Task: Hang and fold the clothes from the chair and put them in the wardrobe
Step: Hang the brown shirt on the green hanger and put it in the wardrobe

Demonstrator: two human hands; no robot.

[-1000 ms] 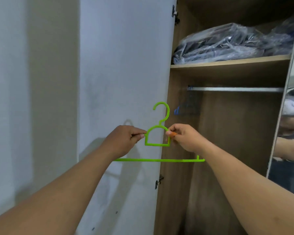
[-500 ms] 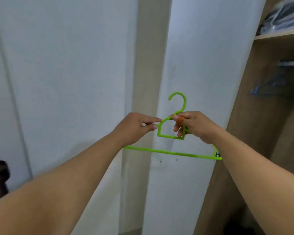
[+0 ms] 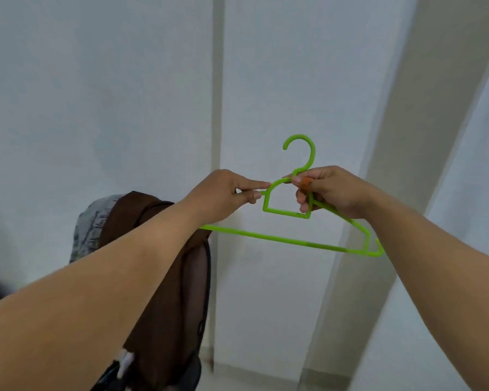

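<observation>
Brightness: even, soft daylight-like light across the white wall [image 3: 96, 94]; nothing blown out, nothing murky.
Light source: not in view; the direction cannot be told for sure.
Shadows: faint and diffuse; a pale shadow lies on the wall just under the green hanger [image 3: 288, 240].
Glare: none on the wall; the hanger's plastic reads flat and saturated.
Blur: soft overall, smeared at the lower left edge and along the near forearms; the brown garment [image 3: 164, 277] lacks fine texture.
Sharpest area: the left hand [image 3: 223, 193], the right hand [image 3: 331, 190] and the hanger's hook.
Distortion: wide-angle stretch; the wall panels lean outward at right, forearms balloon toward the lower corners.
</observation>
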